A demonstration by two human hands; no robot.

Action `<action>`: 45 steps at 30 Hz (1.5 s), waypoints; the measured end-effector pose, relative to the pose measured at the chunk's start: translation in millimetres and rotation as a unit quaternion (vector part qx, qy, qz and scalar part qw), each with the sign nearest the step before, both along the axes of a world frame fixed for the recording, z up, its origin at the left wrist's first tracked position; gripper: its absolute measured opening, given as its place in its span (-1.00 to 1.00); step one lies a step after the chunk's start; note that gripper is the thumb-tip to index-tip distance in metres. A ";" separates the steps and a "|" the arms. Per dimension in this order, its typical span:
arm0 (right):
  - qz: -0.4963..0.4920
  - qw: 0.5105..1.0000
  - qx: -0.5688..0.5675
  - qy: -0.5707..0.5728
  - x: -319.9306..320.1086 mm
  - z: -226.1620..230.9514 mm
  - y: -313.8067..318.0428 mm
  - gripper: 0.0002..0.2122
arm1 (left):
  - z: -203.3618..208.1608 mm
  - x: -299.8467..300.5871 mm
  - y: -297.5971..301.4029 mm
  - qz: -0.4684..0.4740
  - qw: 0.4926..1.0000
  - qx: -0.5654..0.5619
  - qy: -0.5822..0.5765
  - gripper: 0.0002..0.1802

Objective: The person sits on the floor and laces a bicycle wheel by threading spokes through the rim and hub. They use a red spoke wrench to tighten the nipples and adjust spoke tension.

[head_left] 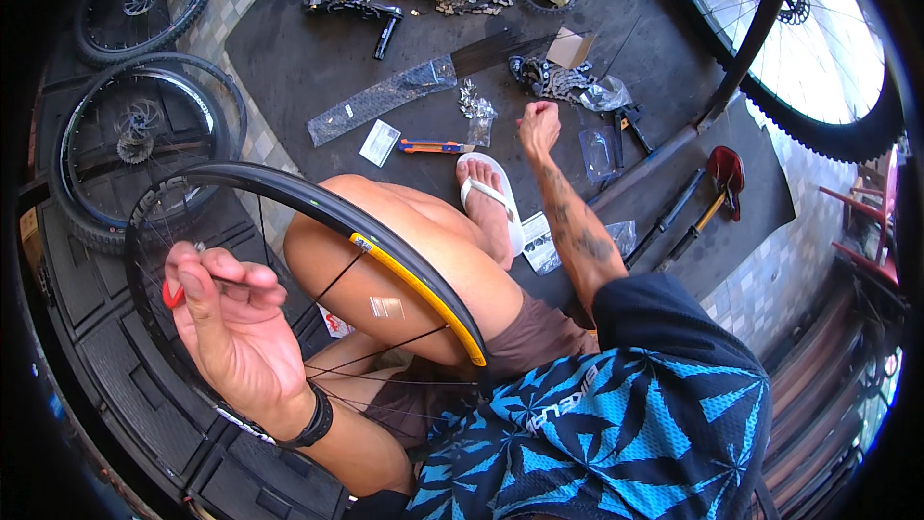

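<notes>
A black bicycle rim (289, 180) with a yellow label (385, 270) and thin dark spokes leans across my lap. My left hand (241, 342) is raised over its left side, palm up and fingers curled. A small red piece (173, 294) is held by the thumb, its kind mostly hidden; a tiny silvery bit shows at a fingertip. My right hand (539, 127) reaches out over the dark mat, fingers curled together; I cannot make out what is in them. Beside it lie a bicycle chain (570, 87) and a clear bag of small silvery parts (478, 111).
An orange-and-blue utility knife (433, 147) and white card (379, 143) lie near my sandalled foot (489, 197). Bundled spokes (385, 101) lie beyond. Wheels (140, 130) rest at left. A bicycle wheel (717, 29) and dark frame tube (751, 48) stand at right, with a red saddle (727, 178) below.
</notes>
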State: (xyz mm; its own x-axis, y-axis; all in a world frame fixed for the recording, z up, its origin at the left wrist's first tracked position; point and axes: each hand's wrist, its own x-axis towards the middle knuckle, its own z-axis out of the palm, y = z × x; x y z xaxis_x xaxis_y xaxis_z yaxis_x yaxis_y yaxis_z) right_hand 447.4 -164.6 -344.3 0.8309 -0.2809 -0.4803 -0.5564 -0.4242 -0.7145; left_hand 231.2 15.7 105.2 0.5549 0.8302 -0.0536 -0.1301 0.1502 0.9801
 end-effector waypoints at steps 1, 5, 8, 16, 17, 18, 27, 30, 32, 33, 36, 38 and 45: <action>-0.032 0.984 0.171 -0.035 -12.5 28.0 4.9 -0.80 | -0.1 -0.5 -0.1 0.021 0.999 0.021 0.014 -0.68; 0.056 0.849 0.522 -0.057 -59.3 177.1 22.5 -0.87 | -7.7 0.3 -6.3 0.071 0.992 0.087 0.053 -0.73; 0.109 0.769 0.621 -0.109 -86.0 282.9 25.4 -0.91 | -14.4 1.6 -14.9 0.073 0.992 0.083 0.060 -0.73; 0.195 0.675 0.672 -0.234 -102.3 362.4 37.1 -0.84 | -14.6 -10.3 -25.0 0.089 0.995 0.022 0.039 -0.70; 0.190 0.676 0.673 -0.233 -104.0 361.4 38.5 -0.84 | -14.5 -12.6 -23.9 0.087 0.995 0.021 0.037 -0.70; 0.182 0.670 0.679 -0.239 -105.5 360.3 39.3 -0.84 | -14.7 -14.4 -22.9 0.086 0.995 0.020 0.036 -0.70; 0.236 0.682 0.631 -0.286 -107.1 354.0 38.7 -0.81 | -16.5 -19.0 -18.3 0.074 0.997 0.011 0.020 -0.71; 0.233 0.698 0.618 -0.276 -106.6 354.8 37.6 -0.85 | -10.8 -16.0 -11.6 0.068 0.997 0.030 0.037 -0.72; 0.258 0.712 0.594 -0.271 -107.7 357.9 33.7 -0.82 | -1.5 -12.5 -4.2 0.020 0.997 0.058 0.044 -0.72; 0.275 0.718 0.581 -0.266 -107.4 360.1 31.7 -0.80 | 5.2 -9.6 0.6 0.029 0.994 0.074 0.073 -0.73; 0.368 0.744 0.498 -0.250 -105.5 370.6 31.9 -0.85 | 33.1 2.9 15.5 -0.050 0.983 0.144 0.098 -0.72; 0.447 0.763 0.434 -0.174 -102.5 382.4 32.7 -0.89 | 53.6 14.0 24.4 -0.110 0.958 0.214 0.155 -0.67; 0.492 0.665 0.562 0.012 -66.3 415.8 85.1 -0.86 | 69.2 12.6 40.4 -0.021 0.948 0.301 0.101 -0.65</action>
State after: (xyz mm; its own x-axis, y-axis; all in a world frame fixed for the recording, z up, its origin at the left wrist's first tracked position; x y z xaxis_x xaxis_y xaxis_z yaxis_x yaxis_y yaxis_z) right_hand 381.1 -79.5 71.4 0.3348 0.9406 0.0563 -0.4211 0.2028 -0.8841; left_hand 243.8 56.1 174.5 0.6176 0.7215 0.3129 0.0637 -0.4425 0.8945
